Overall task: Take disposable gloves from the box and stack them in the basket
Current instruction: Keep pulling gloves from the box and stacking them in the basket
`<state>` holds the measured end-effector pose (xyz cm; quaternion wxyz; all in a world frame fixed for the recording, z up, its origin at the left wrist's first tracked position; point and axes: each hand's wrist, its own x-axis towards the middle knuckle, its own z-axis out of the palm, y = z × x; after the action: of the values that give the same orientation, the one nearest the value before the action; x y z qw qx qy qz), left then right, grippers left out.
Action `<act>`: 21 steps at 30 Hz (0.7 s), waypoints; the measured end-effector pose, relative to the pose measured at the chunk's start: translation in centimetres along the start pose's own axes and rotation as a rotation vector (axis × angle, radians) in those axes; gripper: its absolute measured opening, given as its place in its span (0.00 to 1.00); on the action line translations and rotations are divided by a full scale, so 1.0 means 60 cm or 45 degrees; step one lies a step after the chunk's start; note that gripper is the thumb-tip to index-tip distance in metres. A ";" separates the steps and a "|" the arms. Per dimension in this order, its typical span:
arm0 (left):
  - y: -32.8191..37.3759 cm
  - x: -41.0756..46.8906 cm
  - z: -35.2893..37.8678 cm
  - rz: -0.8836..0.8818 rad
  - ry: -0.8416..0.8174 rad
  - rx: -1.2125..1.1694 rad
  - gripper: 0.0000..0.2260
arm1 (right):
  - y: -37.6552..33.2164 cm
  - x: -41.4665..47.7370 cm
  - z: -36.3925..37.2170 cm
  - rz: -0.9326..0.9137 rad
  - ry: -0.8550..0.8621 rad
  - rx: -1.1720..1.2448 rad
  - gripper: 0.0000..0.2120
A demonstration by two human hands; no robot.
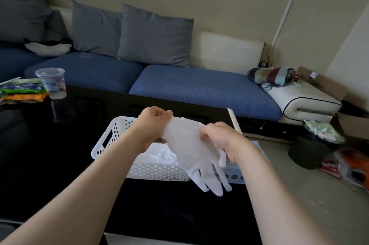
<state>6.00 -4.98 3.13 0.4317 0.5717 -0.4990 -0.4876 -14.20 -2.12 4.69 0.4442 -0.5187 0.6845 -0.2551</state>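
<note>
A white disposable glove hangs stretched between both hands above the white perforated basket. My left hand pinches the glove's cuff at the far side. My right hand grips its edge near the thumb, and the glove's fingers dangle toward me over the basket's near wall. Inside the basket lies a pile of white gloves. A pale blue edge behind my right wrist may be the glove box; most of it is hidden.
The basket stands on a dark glossy table. A clear plastic cup and snack packets sit at its far left. A blue sofa runs behind. A dark bin and clutter lie on the floor at right.
</note>
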 end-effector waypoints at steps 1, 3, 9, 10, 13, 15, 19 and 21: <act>-0.006 0.002 -0.006 0.032 0.034 0.164 0.12 | 0.000 0.004 0.006 0.011 0.058 -0.030 0.07; -0.016 0.003 -0.018 0.087 0.051 0.398 0.10 | -0.001 0.014 0.016 0.011 0.101 -0.047 0.05; -0.029 0.007 -0.050 0.046 0.051 0.561 0.12 | -0.005 0.045 0.042 -0.060 0.095 -0.008 0.08; -0.030 0.008 -0.055 0.026 0.065 0.568 0.12 | -0.006 0.049 0.046 -0.087 0.108 -0.023 0.09; -0.038 0.015 -0.071 -0.006 0.028 0.621 0.12 | -0.006 0.065 0.067 -0.212 0.186 -0.185 0.12; -0.045 0.020 -0.077 0.002 -0.023 0.727 0.13 | -0.008 0.077 0.087 -0.338 0.270 -0.389 0.17; -0.056 0.036 -0.091 0.046 0.060 0.863 0.18 | -0.011 0.101 0.131 -0.484 0.424 -0.816 0.13; -0.066 0.045 -0.096 0.066 0.104 0.937 0.18 | -0.012 0.111 0.144 -0.489 0.461 -0.907 0.11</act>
<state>12.36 -7.10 -0.20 0.2290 0.6948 -0.6377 -0.2411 -6.76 -7.66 -1.12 0.0552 -0.7042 0.6876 -0.1680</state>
